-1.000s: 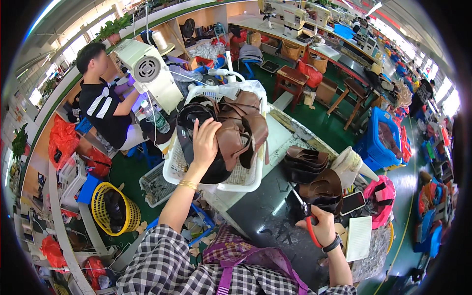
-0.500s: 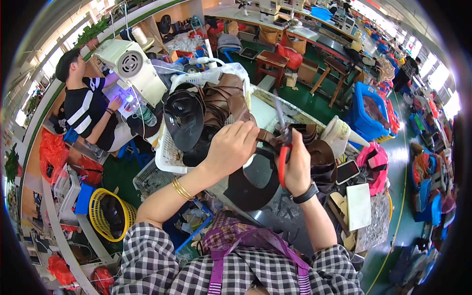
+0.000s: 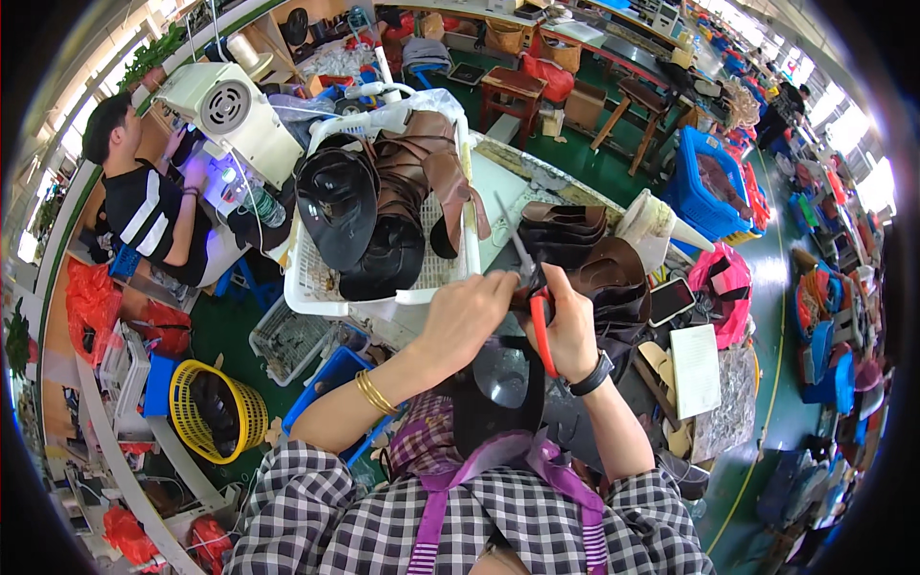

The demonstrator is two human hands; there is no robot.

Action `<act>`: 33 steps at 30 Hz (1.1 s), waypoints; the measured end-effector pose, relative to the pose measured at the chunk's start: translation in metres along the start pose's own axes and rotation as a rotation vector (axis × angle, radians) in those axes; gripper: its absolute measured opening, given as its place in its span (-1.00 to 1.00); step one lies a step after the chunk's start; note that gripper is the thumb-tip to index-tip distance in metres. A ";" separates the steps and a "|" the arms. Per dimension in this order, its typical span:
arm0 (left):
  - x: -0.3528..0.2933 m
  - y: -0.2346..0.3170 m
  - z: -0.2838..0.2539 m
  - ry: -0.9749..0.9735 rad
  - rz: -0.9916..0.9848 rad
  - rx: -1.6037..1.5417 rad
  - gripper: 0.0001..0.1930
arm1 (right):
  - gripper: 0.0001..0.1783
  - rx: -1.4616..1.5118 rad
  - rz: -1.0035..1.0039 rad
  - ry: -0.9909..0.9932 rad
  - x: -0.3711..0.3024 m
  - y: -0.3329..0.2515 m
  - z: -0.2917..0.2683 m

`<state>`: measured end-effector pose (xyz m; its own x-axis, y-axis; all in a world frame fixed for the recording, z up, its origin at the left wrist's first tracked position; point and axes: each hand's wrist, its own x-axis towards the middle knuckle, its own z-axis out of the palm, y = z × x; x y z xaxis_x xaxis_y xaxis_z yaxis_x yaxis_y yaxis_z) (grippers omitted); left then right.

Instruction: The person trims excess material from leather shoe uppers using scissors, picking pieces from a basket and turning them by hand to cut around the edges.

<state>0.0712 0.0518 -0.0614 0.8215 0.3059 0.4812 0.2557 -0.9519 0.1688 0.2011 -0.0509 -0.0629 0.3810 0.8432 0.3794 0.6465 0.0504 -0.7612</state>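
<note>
My left hand (image 3: 471,316) is closed, its fingers pinching the upper edge of a dark curved leather piece (image 3: 498,393) that hangs in front of my chest. In my right hand (image 3: 573,331) is a pair of scissors (image 3: 542,335) with red handles, blades pointing up and away. The fingertips of both hands nearly meet at the piece's top edge, and the exact grip there is hidden. Just beyond my left hand, a white plastic basket (image 3: 331,305) holds black and brown leather pieces (image 3: 401,196). Stacked brown leather pieces (image 3: 613,278) lie beyond and to the right of my right hand.
Right of the stacks are a phone (image 3: 672,300), a pale pad (image 3: 695,372) and a pink bag (image 3: 721,292). A white sewing machine (image 3: 230,110) and a seated person (image 3: 144,196) are at the left. A yellow basket (image 3: 251,422) stands on the floor.
My left hand has drawn away from the basket's brown pieces toward my right hand. The dark leather piece has come nearer my chest. The scissors remain in my right hand.
</note>
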 end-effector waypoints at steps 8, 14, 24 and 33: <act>-0.020 -0.003 -0.004 0.073 0.167 -0.068 -0.77 | -0.46 0.036 0.022 -0.095 -0.016 -0.018 -0.014; -0.019 -0.001 -0.020 -0.109 0.086 -0.181 -0.68 | -0.49 -0.008 0.007 -0.022 -0.026 -0.012 -0.005; -0.070 0.023 -0.009 0.087 -0.461 -0.656 -0.70 | -0.48 -0.040 0.156 -0.103 -0.026 -0.045 -0.045; -0.027 -0.028 -0.082 -0.559 -0.447 -1.546 -0.76 | -0.45 0.594 0.504 -0.408 -0.003 -0.019 -0.067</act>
<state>-0.0002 0.0713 -0.0085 0.9802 0.1623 -0.1136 0.0792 0.2048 0.9756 0.2320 -0.0903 -0.0137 0.1888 0.9600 -0.2067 -0.0286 -0.2050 -0.9783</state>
